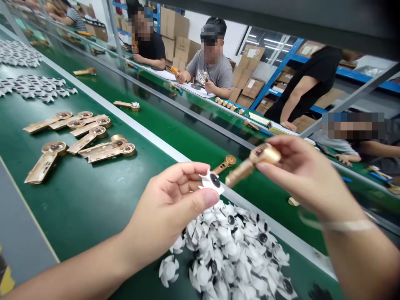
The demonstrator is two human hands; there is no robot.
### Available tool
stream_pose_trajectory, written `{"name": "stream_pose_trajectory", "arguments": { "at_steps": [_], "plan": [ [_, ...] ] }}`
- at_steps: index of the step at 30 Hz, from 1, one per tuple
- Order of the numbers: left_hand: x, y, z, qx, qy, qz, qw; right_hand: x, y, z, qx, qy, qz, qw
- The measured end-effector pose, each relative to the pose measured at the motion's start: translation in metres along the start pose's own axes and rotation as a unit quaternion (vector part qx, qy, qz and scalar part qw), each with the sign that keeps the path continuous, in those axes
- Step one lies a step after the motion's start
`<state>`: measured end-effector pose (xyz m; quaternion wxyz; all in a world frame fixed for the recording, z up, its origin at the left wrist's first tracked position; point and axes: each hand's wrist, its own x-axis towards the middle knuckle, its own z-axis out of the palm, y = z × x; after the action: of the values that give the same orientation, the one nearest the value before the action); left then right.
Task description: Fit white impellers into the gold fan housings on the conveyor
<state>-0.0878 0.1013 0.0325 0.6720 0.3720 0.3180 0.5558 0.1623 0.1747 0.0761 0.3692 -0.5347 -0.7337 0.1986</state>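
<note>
My left hand (175, 200) pinches a small white fan impeller (211, 182) with a black round hub, between thumb and fingers. In my right hand (300, 171) is a gold fan housing (250, 164) with a round head and a handle, a little blurred. The housing's handle end points down toward the impeller, and the two are apart. Under both hands lies a heap of white impellers (231, 250), some showing black hubs. Another gold housing (227, 163) rests on the green conveyor just behind my left hand's fingertips.
Several gold housings (93, 137) lie on the green table at left. Rows of white impellers (34, 87) sit beyond them. A white rail (125, 118) separates table and conveyor (175, 137). A gold part (126, 105) lies on the belt. Co-workers (209, 62) sit across the line.
</note>
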Motion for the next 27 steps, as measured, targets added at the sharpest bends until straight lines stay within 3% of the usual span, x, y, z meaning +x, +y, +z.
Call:
{"name": "stream_pose_trajectory", "arguments": {
  "at_steps": [3,7,11,16,27],
  "plan": [
    [-0.004,-0.001,0.002,0.016,-0.038,-0.002,0.999,-0.069,-0.019,-0.005,0.173,-0.013,0.088,0.981],
    [-0.007,-0.009,0.005,0.083,-0.101,0.009,0.991,-0.115,-0.025,0.009,0.215,-0.044,0.141,0.965],
    [-0.009,-0.01,0.005,0.179,-0.138,0.071,0.972,-0.12,-0.024,0.016,0.207,-0.059,0.088,0.973],
    [-0.012,-0.009,0.004,0.254,-0.131,0.13,0.949,-0.12,-0.027,0.015,0.177,-0.036,0.073,0.981],
    [-0.012,-0.016,0.003,0.217,-0.111,0.065,0.968,-0.118,-0.022,0.02,0.062,-0.02,0.002,0.998]
  ]
}}
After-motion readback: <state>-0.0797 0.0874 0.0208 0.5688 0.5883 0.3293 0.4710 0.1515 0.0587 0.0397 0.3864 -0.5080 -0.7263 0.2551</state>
